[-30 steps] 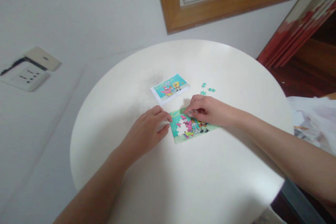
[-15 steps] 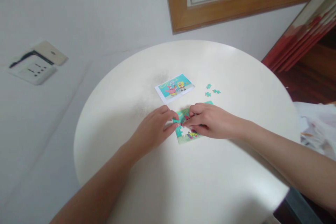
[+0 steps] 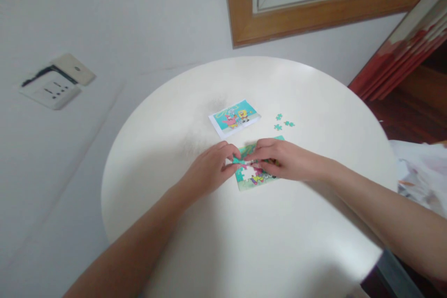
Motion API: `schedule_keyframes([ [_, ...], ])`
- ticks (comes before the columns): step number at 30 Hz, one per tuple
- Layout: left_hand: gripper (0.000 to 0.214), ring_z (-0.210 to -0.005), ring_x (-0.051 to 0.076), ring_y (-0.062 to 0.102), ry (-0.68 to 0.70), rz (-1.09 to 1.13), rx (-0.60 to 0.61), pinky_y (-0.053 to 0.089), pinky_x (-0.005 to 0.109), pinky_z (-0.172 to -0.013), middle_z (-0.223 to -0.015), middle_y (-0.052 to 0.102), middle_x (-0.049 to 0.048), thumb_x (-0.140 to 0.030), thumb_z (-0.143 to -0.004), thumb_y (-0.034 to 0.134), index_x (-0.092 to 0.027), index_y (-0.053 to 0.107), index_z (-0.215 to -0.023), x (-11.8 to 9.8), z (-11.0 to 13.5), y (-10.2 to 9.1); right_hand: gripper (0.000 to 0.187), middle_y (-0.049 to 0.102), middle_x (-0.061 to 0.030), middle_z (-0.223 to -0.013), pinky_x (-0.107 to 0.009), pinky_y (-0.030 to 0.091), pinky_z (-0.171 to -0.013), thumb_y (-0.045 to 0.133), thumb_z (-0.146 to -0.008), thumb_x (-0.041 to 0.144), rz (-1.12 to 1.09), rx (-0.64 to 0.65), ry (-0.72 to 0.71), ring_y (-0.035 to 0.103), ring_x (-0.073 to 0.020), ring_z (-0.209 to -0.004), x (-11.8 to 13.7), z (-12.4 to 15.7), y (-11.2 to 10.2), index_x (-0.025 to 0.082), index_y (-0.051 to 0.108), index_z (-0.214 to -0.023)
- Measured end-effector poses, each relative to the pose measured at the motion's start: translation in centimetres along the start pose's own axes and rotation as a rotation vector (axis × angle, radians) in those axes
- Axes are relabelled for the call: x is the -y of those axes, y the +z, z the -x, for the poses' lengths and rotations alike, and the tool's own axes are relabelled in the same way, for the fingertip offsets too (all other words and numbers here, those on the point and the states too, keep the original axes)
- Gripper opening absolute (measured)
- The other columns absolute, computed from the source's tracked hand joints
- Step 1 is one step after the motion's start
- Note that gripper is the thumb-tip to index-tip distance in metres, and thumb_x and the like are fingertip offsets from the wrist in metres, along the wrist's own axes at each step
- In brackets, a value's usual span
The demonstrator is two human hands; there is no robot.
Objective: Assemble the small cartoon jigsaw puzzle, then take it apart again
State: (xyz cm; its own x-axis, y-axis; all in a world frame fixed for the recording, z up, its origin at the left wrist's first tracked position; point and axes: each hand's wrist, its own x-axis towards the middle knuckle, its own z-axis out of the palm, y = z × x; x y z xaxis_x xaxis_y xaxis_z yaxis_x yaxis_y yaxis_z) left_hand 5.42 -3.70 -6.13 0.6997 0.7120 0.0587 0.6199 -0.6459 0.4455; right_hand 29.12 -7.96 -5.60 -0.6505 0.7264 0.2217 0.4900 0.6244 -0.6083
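A small cartoon jigsaw puzzle [image 3: 256, 178] lies partly assembled in the middle of a round white table [image 3: 244, 223], with a white gap near its left side. My left hand [image 3: 211, 167] rests curled at the puzzle's left edge, its fingertips pinched on a teal puzzle piece [image 3: 238, 161]. My right hand [image 3: 279, 159] lies over the upper part of the puzzle, fingers pressed together and pointing left, meeting the left hand's fingertips. Much of the puzzle is hidden under the right hand.
A reference picture card [image 3: 234, 118] lies beyond the puzzle. Three loose teal pieces [image 3: 283, 122] sit to its right. A wall socket panel [image 3: 57, 81] is at the left, a wooden window frame [image 3: 314, 9] behind, and red curtains [image 3: 405, 51] at the right.
My right hand slid left across the puzzle until its fingertips met the left hand's. My left hand's fingers closed in at the puzzle's left edge. The camera view shifted slightly.
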Motion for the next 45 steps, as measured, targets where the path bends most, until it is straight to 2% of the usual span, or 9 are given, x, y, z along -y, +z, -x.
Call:
schedule_keyframes([
  [3, 0.016, -0.064, 0.012, 0.054, -0.089, 0.043, -0.059, 0.043, 0.025, -0.062, -0.078, 0.059, -0.0016, -0.028, -0.089, 0.05, -0.021, 0.061, -0.098, 0.7, -0.1, -1.1, 0.032, 0.063, -0.0062, -0.091, -0.028, 0.045, -0.071, 0.049, -0.088, 0.013, -0.012, -0.226, 0.151, 0.057, -0.0147, -0.076, -0.9, 0.7, -1.8, 0.018, 0.065, -0.116],
  [6, 0.023, -0.062, 0.012, 0.053, -0.133, 0.061, -0.103, 0.042, 0.023, -0.059, -0.074, 0.059, -0.0019, -0.034, -0.09, 0.048, -0.02, 0.062, -0.101, 1.7, -0.1, -2.3, 0.03, 0.062, -0.0054, -0.09, -0.026, 0.043, -0.065, 0.049, -0.086, 0.013, 0.022, -0.272, 0.246, 0.055, -0.014, -0.072, -1.9, 1.4, -3.5, 0.018, 0.068, -0.108],
  [18, 0.014, -0.067, 0.012, 0.054, 0.039, 0.034, -0.019, 0.042, 0.025, -0.064, -0.083, 0.057, -0.0015, -0.026, -0.085, 0.058, -0.021, 0.061, -0.097, 0.9, -0.3, -0.3, 0.028, 0.067, -0.0018, -0.082, -0.025, 0.041, -0.064, 0.047, -0.079, 0.012, -0.001, -0.003, 0.421, 0.055, -0.0129, -0.069, -2.3, 1.8, -4.0, 0.019, 0.071, -0.091],
  [24, 0.014, -0.069, 0.013, 0.055, 0.072, 0.004, -0.003, 0.043, 0.025, -0.065, -0.086, 0.059, -0.0008, -0.026, -0.086, 0.06, -0.021, 0.06, -0.099, 0.9, -0.5, 0.6, 0.025, 0.067, 0.0002, -0.079, -0.025, 0.045, -0.063, 0.047, -0.08, 0.017, -0.297, 0.191, 0.451, 0.056, -0.0129, -0.068, -1.8, 2.0, -3.7, 0.02, 0.069, -0.092],
  [31, 0.025, -0.067, 0.012, 0.048, -0.068, -0.09, -0.314, 0.041, 0.024, -0.064, -0.084, 0.058, 0.0002, -0.034, -0.092, 0.05, -0.017, 0.064, -0.105, 1.8, 1.1, -6.4, 0.023, 0.069, -0.0014, -0.084, -0.025, 0.045, -0.063, 0.048, -0.082, 0.02, -0.337, 0.211, 0.497, 0.057, -0.0127, -0.068, -1.5, 2.0, -3.5, 0.02, 0.069, -0.093],
  [33, 0.026, -0.068, 0.012, 0.048, -0.117, -0.159, -0.338, 0.04, 0.025, -0.065, -0.084, 0.06, 0.0003, -0.037, -0.092, 0.052, -0.018, 0.067, -0.102, 2.3, 2.3, -8.6, 0.022, 0.069, -0.0008, -0.082, -0.024, 0.043, -0.06, 0.049, -0.082, 0.021, -0.333, 0.182, 0.493, 0.055, -0.0121, -0.066, -1.5, 2.1, -3.7, 0.02, 0.069, -0.091],
  [35, 0.025, -0.071, 0.013, 0.053, -0.149, -0.149, -0.191, 0.041, 0.025, -0.065, -0.087, 0.063, 0.0006, -0.038, -0.092, 0.053, -0.02, 0.068, -0.102, 2.6, 3.6, -9.6, 0.021, 0.068, 0.0004, -0.079, -0.023, 0.041, -0.058, 0.049, -0.083, 0.022, -0.326, 0.152, 0.487, 0.054, -0.0113, -0.064, -1.6, 2.1, -3.7, 0.021, 0.068, -0.09],
  [39, 0.024, -0.076, 0.015, 0.061, -0.114, -0.128, 0.073, 0.048, 0.027, -0.07, -0.091, 0.068, 0.0012, -0.038, -0.091, 0.052, -0.024, 0.07, -0.098, 3.0, 6.4, -8.3, 0.021, 0.066, 0.0019, -0.077, -0.023, 0.042, -0.059, 0.047, -0.084, 0.023, -0.29, 0.118, 0.474, 0.055, -0.0109, -0.064, -2.2, 2.1, -3.5, 0.022, 0.067, -0.09],
  [45, 0.032, -0.107, 0.024, 0.057, -0.116, -0.307, -0.026, 0.046, 0.04, -0.096, -0.115, 0.061, 0.0065, -0.044, -0.091, 0.053, -0.023, 0.063, -0.114, 4.1, 10.9, -4.7, 0.023, 0.066, 0.0013, -0.08, -0.024, 0.042, -0.062, 0.046, -0.085, 0.024, -0.23, 0.111, 0.456, 0.055, -0.0121, -0.067, -2.5, 2.2, -3.4, 0.023, 0.068, -0.091],
])
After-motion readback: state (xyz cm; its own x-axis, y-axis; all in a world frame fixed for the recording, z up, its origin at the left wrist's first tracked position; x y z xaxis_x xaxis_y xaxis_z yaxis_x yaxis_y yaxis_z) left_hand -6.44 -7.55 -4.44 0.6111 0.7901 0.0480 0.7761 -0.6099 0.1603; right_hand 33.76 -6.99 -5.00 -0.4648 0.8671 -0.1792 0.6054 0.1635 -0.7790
